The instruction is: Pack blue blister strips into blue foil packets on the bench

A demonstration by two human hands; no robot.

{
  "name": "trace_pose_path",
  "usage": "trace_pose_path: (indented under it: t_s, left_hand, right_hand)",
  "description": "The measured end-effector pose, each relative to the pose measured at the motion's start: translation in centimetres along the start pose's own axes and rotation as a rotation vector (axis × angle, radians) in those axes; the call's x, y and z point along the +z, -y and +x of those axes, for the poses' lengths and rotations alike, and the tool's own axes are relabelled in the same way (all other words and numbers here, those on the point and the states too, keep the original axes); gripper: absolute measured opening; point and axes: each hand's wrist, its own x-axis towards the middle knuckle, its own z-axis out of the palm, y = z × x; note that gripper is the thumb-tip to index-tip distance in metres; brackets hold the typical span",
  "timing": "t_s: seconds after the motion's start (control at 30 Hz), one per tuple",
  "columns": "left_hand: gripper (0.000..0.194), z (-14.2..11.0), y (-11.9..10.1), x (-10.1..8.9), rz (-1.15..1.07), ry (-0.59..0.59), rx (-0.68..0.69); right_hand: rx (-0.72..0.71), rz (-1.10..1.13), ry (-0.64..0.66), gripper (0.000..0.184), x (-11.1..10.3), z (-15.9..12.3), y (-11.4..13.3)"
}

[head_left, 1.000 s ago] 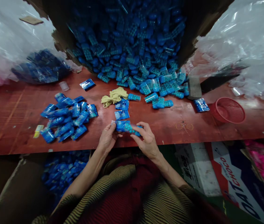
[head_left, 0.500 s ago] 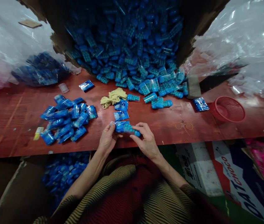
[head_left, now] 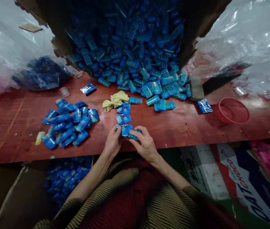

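My left hand [head_left: 113, 143] grip holds blue packet [head_left: 126, 129]; my right hand [head_left: 145, 145] grip holds bead strip [head_left: 133, 135], below yellow cloth [head_left: 115, 100] on tabletop [head_left: 163, 127].

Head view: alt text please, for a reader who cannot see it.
Both hands, left hand and right hand, hold a blue packet and a small blue-bead case over a red table; a pile of blue packets lies to the left.

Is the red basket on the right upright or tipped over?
Upright: the red basket sits on the table with its open mouth facing up, inside visible.
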Motion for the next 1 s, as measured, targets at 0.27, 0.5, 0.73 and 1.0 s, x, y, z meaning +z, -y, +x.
trace_pose_path:
  t_s: [0.27,0.5,0.73,1.0]
  left_hand:
    - [0.012,0.2,0.0,0.8,-0.093,-0.088,-0.188]
    - [0.025,0.2,-0.7,0.6,-0.124,0.028,-0.289]
    - [0.033,0.0,-1.3,0.1,-0.134,0.265,-0.289]
    - [0.018,-0.8,-0.8,1.2,-0.082,0.248,-0.356]
  right_hand:
    - [0.057,0.144,0.021,0.028,0.9,0.0,-0.2]
    - [0.437,0.816,0.11,0.036,0.0,0.6,-0.7]
    - [0.281,0.675,0.12,0.062,-0.4,0.8,-1.6]
    - [0.277,0.82,0.234,0.089,-1.5,1.9,-2.2]
